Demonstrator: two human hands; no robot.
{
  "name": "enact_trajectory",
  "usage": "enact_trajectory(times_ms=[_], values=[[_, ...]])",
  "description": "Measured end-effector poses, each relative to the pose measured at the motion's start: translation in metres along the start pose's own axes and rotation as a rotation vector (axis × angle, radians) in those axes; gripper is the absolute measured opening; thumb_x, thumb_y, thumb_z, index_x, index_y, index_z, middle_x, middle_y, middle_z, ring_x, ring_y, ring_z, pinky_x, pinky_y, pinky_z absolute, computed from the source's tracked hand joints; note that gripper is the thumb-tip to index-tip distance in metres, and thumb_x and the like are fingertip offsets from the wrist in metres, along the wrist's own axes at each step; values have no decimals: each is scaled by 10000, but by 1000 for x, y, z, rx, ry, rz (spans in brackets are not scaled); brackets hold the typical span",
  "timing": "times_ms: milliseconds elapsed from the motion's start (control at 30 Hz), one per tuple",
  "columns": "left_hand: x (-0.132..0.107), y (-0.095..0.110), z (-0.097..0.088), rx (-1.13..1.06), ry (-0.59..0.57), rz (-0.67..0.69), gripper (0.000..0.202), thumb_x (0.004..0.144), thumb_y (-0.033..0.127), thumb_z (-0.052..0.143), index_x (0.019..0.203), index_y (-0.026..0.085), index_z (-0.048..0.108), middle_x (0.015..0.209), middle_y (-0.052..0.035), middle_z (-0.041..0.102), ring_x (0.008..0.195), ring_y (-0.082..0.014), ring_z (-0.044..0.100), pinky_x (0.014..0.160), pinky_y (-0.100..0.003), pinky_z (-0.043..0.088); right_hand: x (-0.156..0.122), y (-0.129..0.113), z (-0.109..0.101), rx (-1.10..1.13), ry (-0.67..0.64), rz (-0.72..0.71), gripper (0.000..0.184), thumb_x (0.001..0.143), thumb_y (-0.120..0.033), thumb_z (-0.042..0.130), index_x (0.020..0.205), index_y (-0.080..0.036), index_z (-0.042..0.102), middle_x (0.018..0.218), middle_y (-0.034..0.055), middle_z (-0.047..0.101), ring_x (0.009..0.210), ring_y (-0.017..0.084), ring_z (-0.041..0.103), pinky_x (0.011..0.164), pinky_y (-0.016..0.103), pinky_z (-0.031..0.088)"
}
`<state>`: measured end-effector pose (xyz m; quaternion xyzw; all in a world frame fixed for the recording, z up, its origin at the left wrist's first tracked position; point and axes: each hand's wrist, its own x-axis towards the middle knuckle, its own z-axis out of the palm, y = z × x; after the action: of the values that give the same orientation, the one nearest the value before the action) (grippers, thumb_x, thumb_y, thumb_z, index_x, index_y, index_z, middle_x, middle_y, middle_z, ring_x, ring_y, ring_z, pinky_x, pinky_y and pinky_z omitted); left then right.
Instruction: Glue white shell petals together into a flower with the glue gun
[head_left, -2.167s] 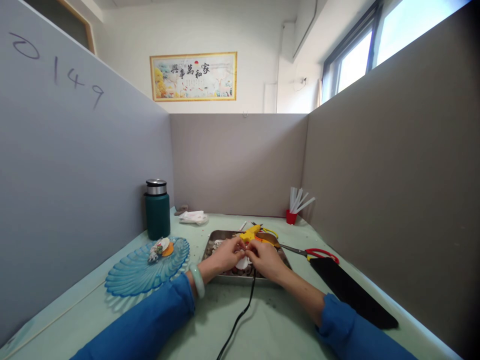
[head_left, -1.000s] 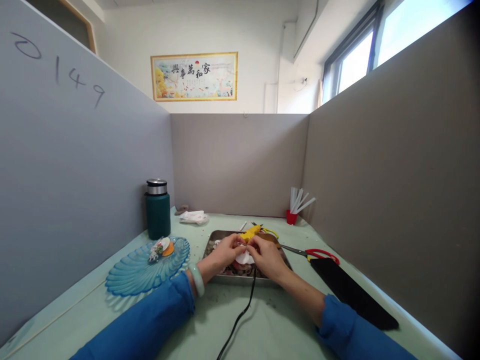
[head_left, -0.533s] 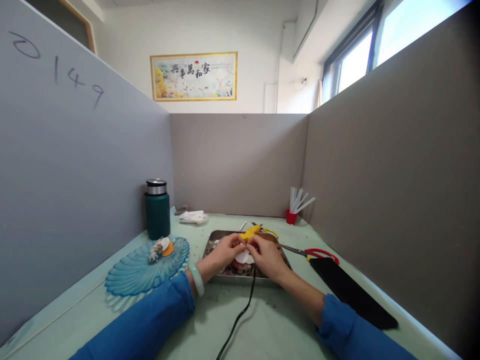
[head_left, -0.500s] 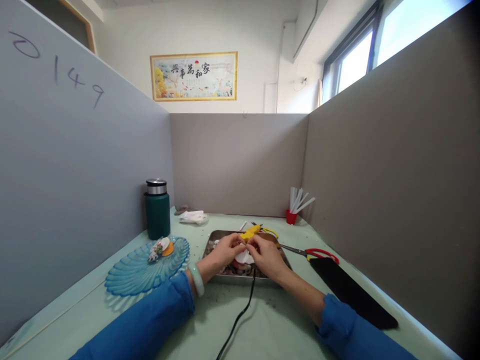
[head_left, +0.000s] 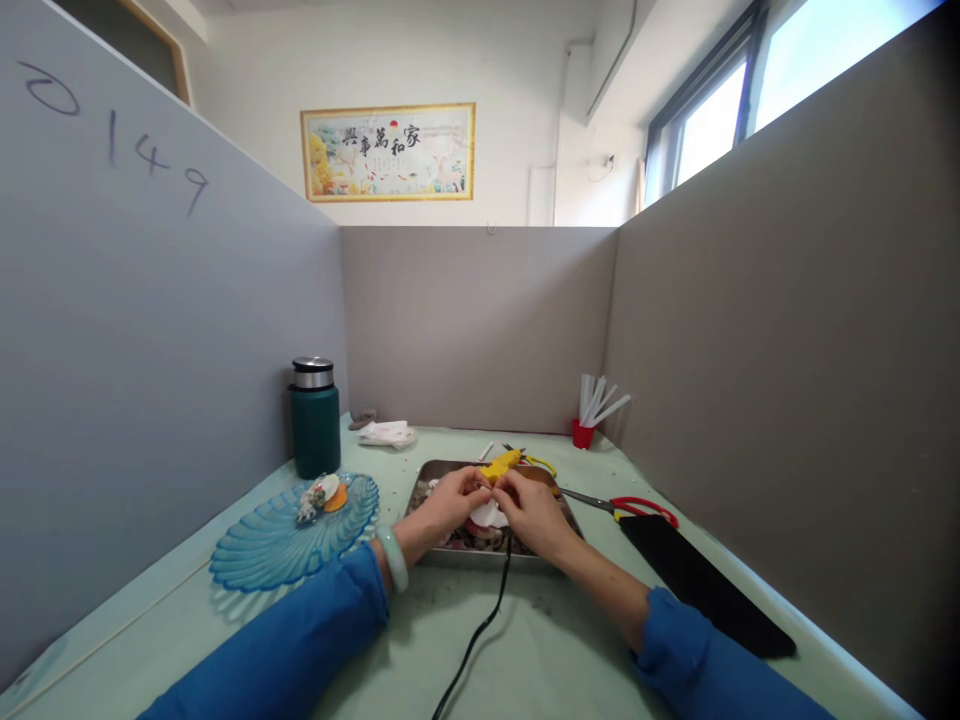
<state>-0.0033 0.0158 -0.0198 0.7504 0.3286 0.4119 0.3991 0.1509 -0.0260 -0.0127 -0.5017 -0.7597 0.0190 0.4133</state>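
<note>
My left hand [head_left: 445,508] and my right hand [head_left: 531,512] meet over a metal tray [head_left: 427,552] of several shells. Both hands pinch a white shell [head_left: 487,515] between their fingertips, just above the tray. A yellow glue gun [head_left: 504,463] lies at the tray's far side, just beyond my fingers. Its black cord [head_left: 480,625] runs toward me across the green table. A pale bangle [head_left: 391,558] sits on my left wrist.
A blue glass shell-shaped plate [head_left: 270,550] with a few shells lies at the left, with a green flask [head_left: 315,418] behind it. Red-handled scissors [head_left: 637,508] and a black flat case [head_left: 701,582] lie at the right. A red cup of white sticks [head_left: 589,420] stands at the back.
My hands stay joined over the tray. The white shell between my fingers has shifted slightly; the glue gun's tip sits a little lower than at first.
</note>
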Motion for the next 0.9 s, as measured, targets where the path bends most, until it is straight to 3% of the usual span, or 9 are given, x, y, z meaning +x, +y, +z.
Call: enact_trajectory(times_ms=[500, 900], values=[[-3, 7, 2, -87, -38, -93, 371, 712, 446, 557, 887, 123, 504, 648, 1, 501, 558, -108, 501, 415, -192, 420, -1, 2, 0, 19, 45, -15, 171, 818, -294, 428, 751, -191, 547, 669, 1, 602, 608, 121, 528, 563, 198, 340], [-3, 8, 2, -103, -30, -99, 347, 717, 440, 553, 872, 132, 504, 669, 3, 518, 566, -101, 507, 442, -186, 418, -1, 0, -1, 38, 31, -4, 194, 826, -320, 423, 759, -192, 551, 674, 2, 608, 616, 124, 538, 566, 202, 348]])
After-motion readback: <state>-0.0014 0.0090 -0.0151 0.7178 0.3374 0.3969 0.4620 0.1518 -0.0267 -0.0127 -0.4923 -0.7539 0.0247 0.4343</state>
